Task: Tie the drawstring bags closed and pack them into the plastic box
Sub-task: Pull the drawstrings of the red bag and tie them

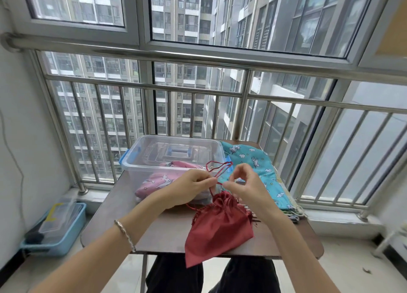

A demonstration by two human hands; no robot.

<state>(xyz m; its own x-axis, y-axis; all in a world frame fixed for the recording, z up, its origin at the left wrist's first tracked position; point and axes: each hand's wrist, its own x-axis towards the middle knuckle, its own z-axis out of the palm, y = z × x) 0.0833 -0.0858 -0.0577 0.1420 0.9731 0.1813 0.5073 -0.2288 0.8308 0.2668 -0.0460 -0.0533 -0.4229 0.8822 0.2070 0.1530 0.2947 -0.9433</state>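
View from my head, left to right. On the floor at far left, a blue bin (pixel 55 233) stands against the wall, well apart from the table (pixel 114 213). The table's left edge runs from the rounded near corner back toward the window railing (pixel 198 90). A strip of bare tabletop shows between that edge, the near edge and the plastic box (pixel 132 165).

The box is clear with blue latches and sits open-topped on the far left part of the table, its back wall near the railing. A pink bag (pixel 158 180) lies inside it, against the near wall.

My left hand (pixel 189 187), with a bracelet (pixel 124 234) on the wrist, is raised in front of the box, thumb and fingertips pinching the red cord (pixel 218 168). The cord loops upward above both hands.

The red bag (pixel 218 228) hangs from the cord just below my hands, its neck gathered closed. Its body rests on the table and its lower corner passes over the near edge, above my lap.

My right hand (pixel 246 187) is level with the left and just beside it, thumb and forefinger curled and pinching the same cord.

Blue bags (pixel 253 162) lie stacked along the far right, touching the box's right wall and drooping over the table's right edge.
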